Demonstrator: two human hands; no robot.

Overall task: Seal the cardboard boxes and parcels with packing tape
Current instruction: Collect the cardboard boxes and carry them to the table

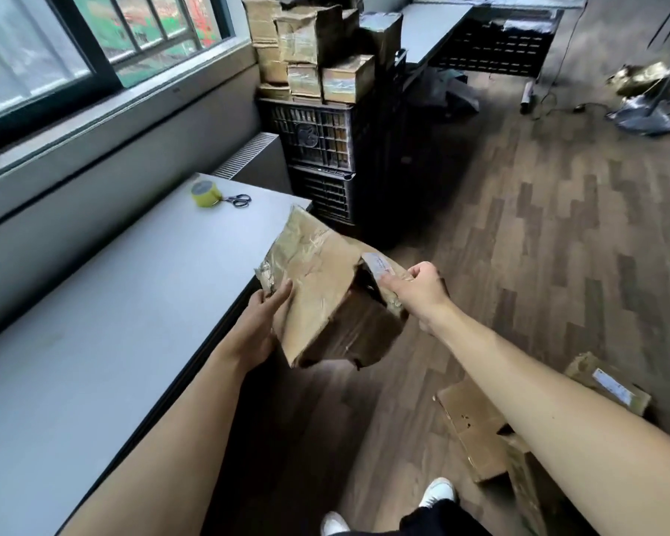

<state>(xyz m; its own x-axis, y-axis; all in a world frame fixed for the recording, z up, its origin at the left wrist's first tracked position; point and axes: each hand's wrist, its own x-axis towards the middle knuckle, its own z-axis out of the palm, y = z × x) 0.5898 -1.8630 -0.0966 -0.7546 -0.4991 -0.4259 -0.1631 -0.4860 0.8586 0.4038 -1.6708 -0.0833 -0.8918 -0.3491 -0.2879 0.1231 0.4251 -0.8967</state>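
Head view, left to right. A grey tabletop (pixel 93 323) runs along the window wall; near its far end stand a yellow roll of packing tape (pixel 206 192) and, just beside it on the right, a pair of black-handled scissors (pixel 238 200). The left hand (pixel 265 317) lies with fingers extended, flat against the left side of a worn cardboard box (pixel 325 288), supporting it near a crumpled, tape-covered corner. The box is held in the air, tilted, off the tabletop's right edge and above the wooden floor (pixel 557 245); one flap stands raised, showing a dark interior. The right hand (pixel 422 290) is closed around the box's right edge, thumb on top, next to a white label. Behind the box, black plastic crates (pixel 318 145) are stacked, with taped cardboard parcels (pixel 318 52) piled on them. At lower right, further cardboard boxes (pixel 476 427) lie on the floor. White shoes (pixel 438 491) show at the bottom edge.
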